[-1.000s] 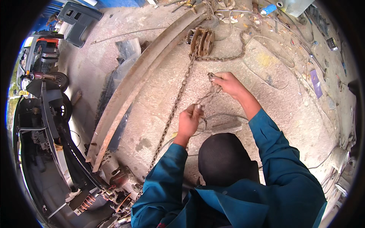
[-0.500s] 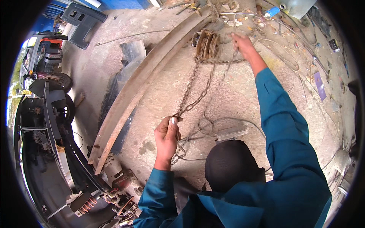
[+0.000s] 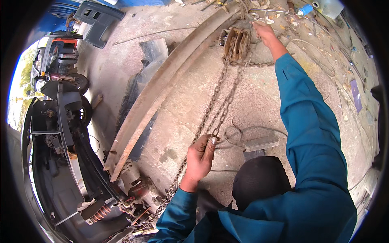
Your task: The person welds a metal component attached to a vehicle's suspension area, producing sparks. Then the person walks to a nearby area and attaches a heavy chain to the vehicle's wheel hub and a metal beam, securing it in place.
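My left hand (image 3: 200, 158) is closed around a rusty chain (image 3: 219, 115), thumb on top. Strands of it run up the floor to a rusty, multi-plate pulley block (image 3: 238, 44). More chain passes by my left wrist toward the lower left. My right hand (image 3: 265, 34) reaches out beside the block with its fingers closed. A blurred chain strand runs up toward it, so it seems to grip the chain, though the fingertips are small and partly hidden. Another length of chain lies across the floor below the block.
A long rusty steel beam (image 3: 174, 77) lies left of the chain. Vehicle bodywork (image 3: 52, 162) with a coil spring stands at the left. A grey block (image 3: 261, 142) and cable lie near a dark rounded shape (image 3: 261, 178). A blue can (image 3: 304, 9) and scrap lie far right.
The view has shifted. My left hand has moved right and slightly down with the chain, whose strands now run straighter. My right hand stays outstretched beside the pulley block.
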Demonstrator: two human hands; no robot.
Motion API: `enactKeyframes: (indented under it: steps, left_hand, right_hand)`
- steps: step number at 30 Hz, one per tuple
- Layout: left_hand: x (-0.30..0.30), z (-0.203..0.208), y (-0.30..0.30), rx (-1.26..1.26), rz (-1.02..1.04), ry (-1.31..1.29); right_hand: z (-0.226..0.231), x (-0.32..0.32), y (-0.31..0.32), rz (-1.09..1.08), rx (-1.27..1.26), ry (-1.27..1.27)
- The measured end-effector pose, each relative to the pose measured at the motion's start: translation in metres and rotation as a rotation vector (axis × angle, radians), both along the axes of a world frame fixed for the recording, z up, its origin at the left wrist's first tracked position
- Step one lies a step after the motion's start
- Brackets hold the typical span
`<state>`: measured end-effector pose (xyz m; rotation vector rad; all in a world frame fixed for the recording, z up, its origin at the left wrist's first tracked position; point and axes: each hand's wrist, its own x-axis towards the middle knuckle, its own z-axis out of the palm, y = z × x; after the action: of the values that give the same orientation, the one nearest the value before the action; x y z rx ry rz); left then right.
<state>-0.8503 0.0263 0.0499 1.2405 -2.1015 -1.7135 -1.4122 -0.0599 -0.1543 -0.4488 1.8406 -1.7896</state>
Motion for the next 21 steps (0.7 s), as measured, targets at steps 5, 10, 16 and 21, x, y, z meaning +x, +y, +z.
enactKeyframes:
  steps: [5, 10, 16, 21]
  left_hand:
    - [0.002, -0.004, -0.002, 0.028, 0.072, 0.034]
    - [0.011, 0.004, -0.003, 0.014, 0.066, 0.086]
    - [0.012, 0.001, -0.005, 0.036, 0.101, 0.045]
    - [0.015, -0.013, -0.003, -0.053, -0.087, -0.062]
  right_hand:
    - [-0.005, 0.0, -0.012, -0.01, 0.106, 0.048]
    - [-0.008, 0.009, -0.02, -0.051, 0.069, 0.033]
    - [-0.023, 0.006, -0.013, -0.051, 0.302, 0.089]
    - [-0.039, 0.009, -0.011, -0.137, 0.39, 0.124]
